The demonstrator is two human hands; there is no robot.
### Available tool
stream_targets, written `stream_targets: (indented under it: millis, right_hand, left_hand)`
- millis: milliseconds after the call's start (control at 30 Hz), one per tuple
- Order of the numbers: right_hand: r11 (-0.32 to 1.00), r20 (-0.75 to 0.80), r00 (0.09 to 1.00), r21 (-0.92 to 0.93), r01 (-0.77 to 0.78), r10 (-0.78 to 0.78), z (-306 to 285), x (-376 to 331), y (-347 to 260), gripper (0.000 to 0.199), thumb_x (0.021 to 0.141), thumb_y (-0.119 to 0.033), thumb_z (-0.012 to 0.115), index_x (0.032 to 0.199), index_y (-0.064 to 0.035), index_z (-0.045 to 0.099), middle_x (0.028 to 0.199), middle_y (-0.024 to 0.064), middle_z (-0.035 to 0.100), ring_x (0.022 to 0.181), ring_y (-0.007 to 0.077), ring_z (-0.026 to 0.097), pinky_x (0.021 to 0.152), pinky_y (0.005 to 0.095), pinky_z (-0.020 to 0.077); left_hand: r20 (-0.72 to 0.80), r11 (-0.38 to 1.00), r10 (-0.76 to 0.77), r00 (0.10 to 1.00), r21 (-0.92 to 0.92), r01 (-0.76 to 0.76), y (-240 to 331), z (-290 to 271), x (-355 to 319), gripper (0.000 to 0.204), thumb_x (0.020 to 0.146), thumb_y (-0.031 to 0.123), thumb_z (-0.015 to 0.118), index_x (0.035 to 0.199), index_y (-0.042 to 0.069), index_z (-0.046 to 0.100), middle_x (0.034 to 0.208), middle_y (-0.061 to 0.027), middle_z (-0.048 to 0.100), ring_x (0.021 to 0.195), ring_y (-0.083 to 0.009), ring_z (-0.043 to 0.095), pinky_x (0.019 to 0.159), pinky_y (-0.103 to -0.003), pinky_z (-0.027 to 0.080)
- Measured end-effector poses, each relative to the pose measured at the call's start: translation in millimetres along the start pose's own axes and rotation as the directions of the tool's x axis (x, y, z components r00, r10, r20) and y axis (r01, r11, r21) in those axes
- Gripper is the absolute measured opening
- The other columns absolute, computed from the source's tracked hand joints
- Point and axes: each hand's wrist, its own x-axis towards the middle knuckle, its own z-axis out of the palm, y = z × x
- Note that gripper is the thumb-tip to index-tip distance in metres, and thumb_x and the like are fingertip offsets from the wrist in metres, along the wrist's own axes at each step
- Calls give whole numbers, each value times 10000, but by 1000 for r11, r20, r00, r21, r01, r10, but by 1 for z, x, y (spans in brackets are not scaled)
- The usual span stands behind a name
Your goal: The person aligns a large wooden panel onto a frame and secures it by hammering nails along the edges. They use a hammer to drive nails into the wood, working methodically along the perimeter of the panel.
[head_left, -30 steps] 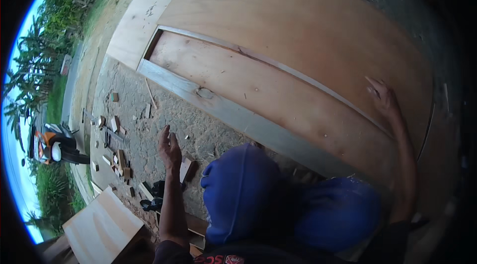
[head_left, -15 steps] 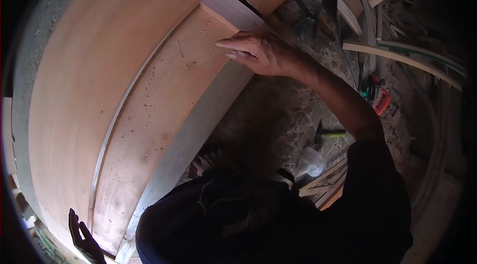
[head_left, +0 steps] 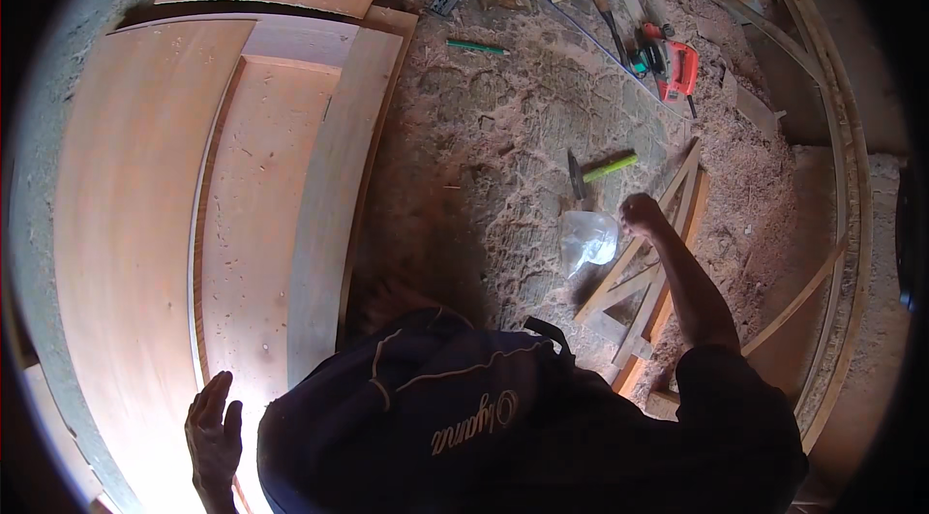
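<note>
The clear plastic bag (head_left: pixel 587 239) lay on the sawdust-covered ground beside a hammer (head_left: pixel 595 170), the right hand (head_left: pixel 642 216) curled just above it, while the left hand (head_left: pixel 215 437), fingers spread, braced on the wooden door panel (head_left: pixel 252 224).

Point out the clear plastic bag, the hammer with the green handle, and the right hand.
Clear plastic bag (head_left: pixel 587 239), head view, on the middle of the crumpled plastic.
Hammer (head_left: pixel 610 166), head view, on its green handle.
Right hand (head_left: pixel 642 215), head view, on the back of the hand, just right of the bag.
</note>
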Motion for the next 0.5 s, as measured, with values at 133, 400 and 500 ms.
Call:
stream_targets:
  millis: [133,400,500]
  right_hand:
    - [797,110,992,594,-110,55,49,-41,19,165,854,-17,688,1018,-10,700,1007,118,728,932,239,716,821,382,581]
    - [950,228,968,309,35,-110,91,-61,-89,131,896,-160,720,987,-66,732,857,9,693,732,119,657,626,320,531]
    - [833,140,888,436,341,-438,83,-57,-91,202,872,-130,721,1053,-42,735,863,32,714,742,114,662,650,302,523]
  left_hand:
    - [-41,998,-26,999,47,28,-3,-6,-12,350,954,98,608,1287,-8,613,1277,-214,649,1199,-368,619,1031,-445,506]
    - [-293,997,73,953,-7,-79,-20,-21,-36,389,863,34,692,1242,-19,626,1231,-221,665,1120,-374,654,934,-435,555]
    - [-265,995,100,959,32,-95,-6,-34,-28,382,867,93,711,1236,22,641,1224,-175,677,1110,-343,659,939,-413,546]
